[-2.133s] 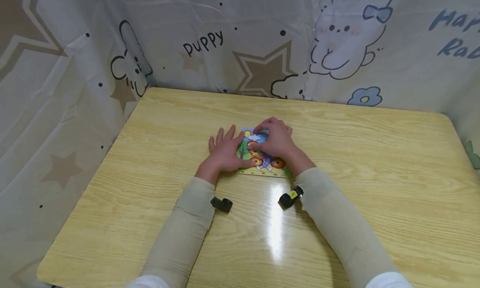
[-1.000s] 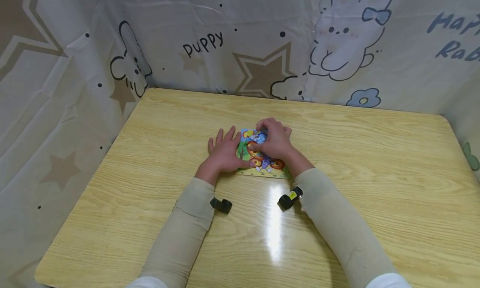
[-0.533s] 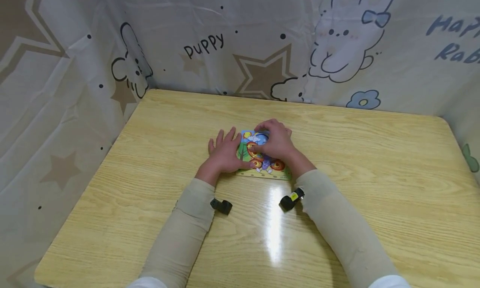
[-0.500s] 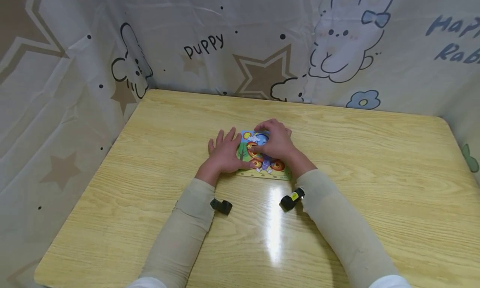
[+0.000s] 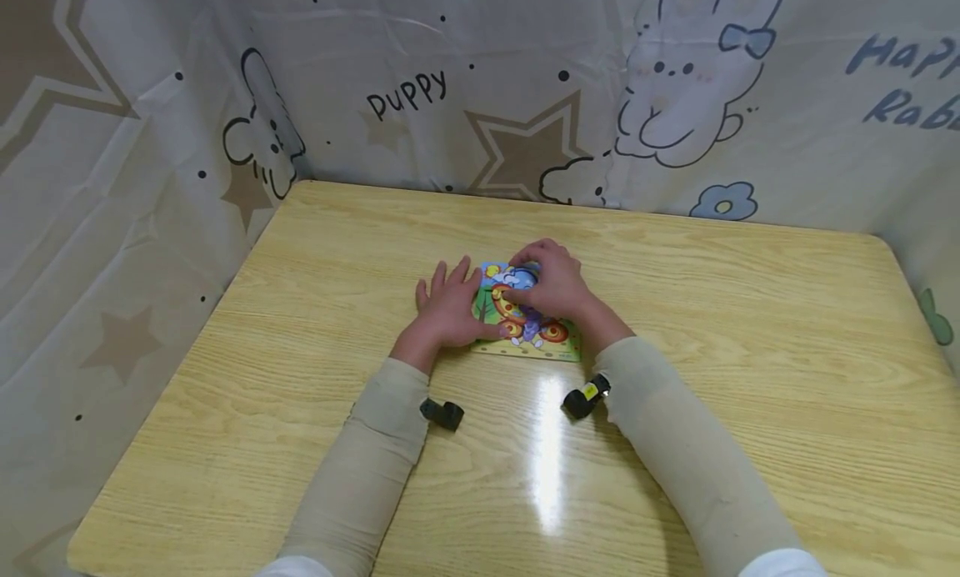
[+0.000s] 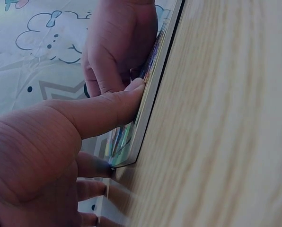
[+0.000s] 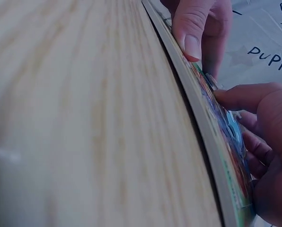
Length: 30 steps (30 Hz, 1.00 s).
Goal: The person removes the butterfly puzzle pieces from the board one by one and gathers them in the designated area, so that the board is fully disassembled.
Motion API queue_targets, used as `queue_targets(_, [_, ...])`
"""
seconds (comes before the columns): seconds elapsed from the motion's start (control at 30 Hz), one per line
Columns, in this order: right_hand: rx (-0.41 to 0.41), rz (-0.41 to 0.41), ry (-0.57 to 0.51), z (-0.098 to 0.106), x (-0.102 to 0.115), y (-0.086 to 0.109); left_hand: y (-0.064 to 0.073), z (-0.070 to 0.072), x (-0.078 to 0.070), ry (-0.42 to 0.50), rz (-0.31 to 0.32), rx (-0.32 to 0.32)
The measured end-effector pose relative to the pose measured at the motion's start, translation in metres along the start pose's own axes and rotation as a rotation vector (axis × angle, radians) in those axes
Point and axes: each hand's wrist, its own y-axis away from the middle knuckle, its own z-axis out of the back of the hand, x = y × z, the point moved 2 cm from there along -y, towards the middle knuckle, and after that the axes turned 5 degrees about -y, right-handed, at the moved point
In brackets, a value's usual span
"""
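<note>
A small flat jigsaw puzzle (image 5: 540, 352) with a bright butterfly picture lies on the table in the head view. My left hand (image 5: 450, 310) is spread at its left side, thumb pressing on the picture and the other fingers straight along the edge. My right hand (image 5: 558, 283) arches over the upper right part, its thumb and curved fingertips pinching a puzzle piece (image 5: 523, 280) at the board's face. That palm hides much of the upper right picture. In the right wrist view, the board's pale edge (image 7: 202, 120) shows, with both thumbs on its face.
The wood-grain table (image 5: 300, 335) extends around the puzzle on all sides. A patterned cloth (image 5: 420, 27) with cartoon animals and stars hangs behind it and at the sides. Small black devices (image 5: 587, 397) sit at both wrists.
Around a second ago the picture near the sun looked disturbed; now it looks flatter. The right fingers have shifted slightly on the board. The left hand stays put.
</note>
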Motion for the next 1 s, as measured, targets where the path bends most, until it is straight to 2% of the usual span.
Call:
queue_targets(0.13, [-0.023,0.014,-0.045,0.001,-0.002,0.001,0.0,-0.001,0.0,0.003,-0.002,0.001])
queue_targets(0.4, [-0.101,0.044,-0.207,0.007,-0.001,0.007,-0.002,-0.001,0.0,0.018,0.0,-0.005])
queue_targets(0.67, [-0.163,0.019,-0.238,0.018,-0.002,0.019,-0.002,-0.002,0.001,0.022,-0.001,-0.005])
queue_targets(1.0, [-0.203,0.015,-0.235,0.038,-0.018,0.035,-0.001,-0.002,-0.001,0.013,0.01,-0.012])
